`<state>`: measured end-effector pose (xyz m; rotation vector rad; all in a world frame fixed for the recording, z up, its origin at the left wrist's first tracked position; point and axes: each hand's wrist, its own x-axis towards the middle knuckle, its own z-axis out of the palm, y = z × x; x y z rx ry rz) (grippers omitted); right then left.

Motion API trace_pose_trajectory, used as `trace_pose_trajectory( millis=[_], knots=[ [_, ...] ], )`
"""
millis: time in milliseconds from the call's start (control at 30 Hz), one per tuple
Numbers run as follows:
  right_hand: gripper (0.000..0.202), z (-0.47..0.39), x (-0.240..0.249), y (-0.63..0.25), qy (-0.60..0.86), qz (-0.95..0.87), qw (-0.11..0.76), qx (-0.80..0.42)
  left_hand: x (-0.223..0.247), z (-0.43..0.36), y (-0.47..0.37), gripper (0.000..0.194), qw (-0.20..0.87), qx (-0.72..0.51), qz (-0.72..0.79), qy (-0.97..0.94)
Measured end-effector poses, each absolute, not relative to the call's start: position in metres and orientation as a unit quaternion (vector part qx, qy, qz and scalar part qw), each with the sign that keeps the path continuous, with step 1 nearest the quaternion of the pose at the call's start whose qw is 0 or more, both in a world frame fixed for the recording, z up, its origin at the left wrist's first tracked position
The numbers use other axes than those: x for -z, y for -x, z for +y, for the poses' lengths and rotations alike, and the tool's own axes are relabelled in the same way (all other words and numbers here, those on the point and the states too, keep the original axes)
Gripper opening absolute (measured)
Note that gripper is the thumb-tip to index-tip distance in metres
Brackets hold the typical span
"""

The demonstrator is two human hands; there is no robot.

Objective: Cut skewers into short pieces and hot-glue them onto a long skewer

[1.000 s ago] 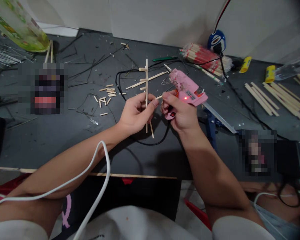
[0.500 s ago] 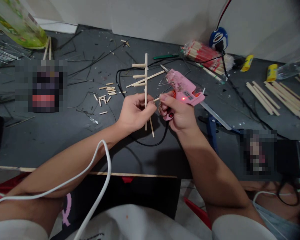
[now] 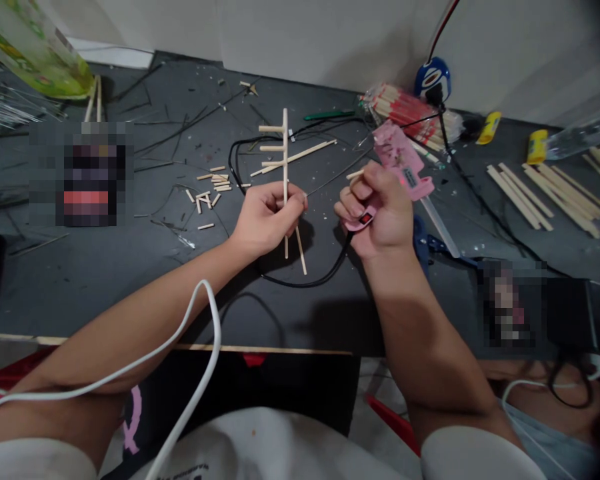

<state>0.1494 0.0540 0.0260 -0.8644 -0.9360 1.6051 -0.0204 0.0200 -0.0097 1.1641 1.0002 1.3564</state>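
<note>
My left hand pinches a long thin wooden stick that has several short crosspieces sticking out to its left. Wrapped round the handle of a pink hot glue gun is my right hand, which also has a short piece of wooden stick at its thumb and fingertips. The gun's nozzle points up and away to the left, and a translucent glue stick juts from its back. Several short cut stick pieces lie left of my left hand. Longer sticks lie behind it.
A black cord loops across the dark table. Blue-handled pliers lie beside my right wrist. Several wooden sticks rest at right, a packet of sticks at the back. A white cable crosses my left forearm.
My right hand has moved right, away from the left hand, with the glue gun and the short stick piece. The gun is tilted more upright. My left hand has shifted slightly left.
</note>
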Motion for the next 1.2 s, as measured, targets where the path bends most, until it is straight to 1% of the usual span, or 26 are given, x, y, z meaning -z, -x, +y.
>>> trace_pose_trajectory(
  millis=[133,300,367,433,467,500,533,567,633,667,700,767,833,933,1033,1200],
  knots=[
    [0.051,0.058,-0.021,-0.151,0.401,-0.408,0.504,-0.647,0.008,0.02,0.023,0.015,0.516,-0.563,0.412,-0.496],
    [0.041,0.062,-0.013,-0.151,0.379,-0.37,0.52,-0.67,0.005,0.013,0.029,0.011,0.492,-0.559,0.424,-0.515],
    [0.038,0.066,-0.01,-0.153,0.372,-0.347,0.53,-0.679,0.003,0.019,0.033,0.009,0.468,-0.576,0.435,-0.51],
    [0.036,0.069,-0.008,-0.156,0.372,-0.329,0.537,-0.682,-0.003,0.037,0.04,0.011,0.425,-0.579,0.454,-0.527],
    [0.035,0.071,-0.007,-0.157,0.373,-0.323,0.539,-0.683,-0.006,0.051,0.043,0.012,0.402,-0.56,0.473,-0.549],
    [0.034,0.072,-0.006,-0.158,0.373,-0.319,0.54,-0.683,-0.011,0.067,0.048,0.013,0.365,-0.557,0.497,-0.556],
    [0.034,0.073,-0.006,-0.159,0.371,-0.316,0.542,-0.684,-0.015,0.085,0.052,0.008,0.336,-0.562,0.516,-0.553],
    [0.034,0.073,-0.006,-0.16,0.369,-0.314,0.544,-0.685,-0.02,0.102,0.056,0.006,0.336,-0.561,0.529,-0.542],
    [0.034,0.073,-0.006,-0.16,0.363,-0.31,0.548,-0.687,-0.027,0.126,0.063,0.02,0.363,-0.572,0.551,-0.488],
    [0.034,0.073,-0.006,-0.159,0.361,-0.308,0.549,-0.688,-0.029,0.13,0.064,0.023,0.378,-0.576,0.552,-0.47],
    [0.034,0.072,-0.006,-0.159,0.359,-0.308,0.549,-0.689,-0.029,0.129,0.065,0.022,0.393,-0.574,0.546,-0.466],
    [0.034,0.07,-0.007,-0.158,0.35,-0.317,0.543,-0.694,-0.026,0.11,0.062,0.011,0.422,-0.565,0.529,-0.472],
    [0.033,0.069,-0.008,-0.157,0.336,-0.334,0.533,-0.701,-0.019,0.082,0.054,0.024,0.442,-0.559,0.524,-0.466],
    [0.033,0.066,-0.009,-0.157,0.319,-0.35,0.515,-0.715,-0.007,0.045,0.041,0.033,0.493,-0.548,0.473,-0.484],
    [0.033,0.062,-0.011,-0.157,0.315,-0.348,0.495,-0.731,0.0,0.031,0.031,0.032,0.521,-0.556,0.433,-0.482],
    [0.036,0.06,-0.013,-0.157,0.319,-0.356,0.475,-0.739,0.006,0.032,0.022,0.039,0.566,-0.512,0.427,-0.485]
  ],
)
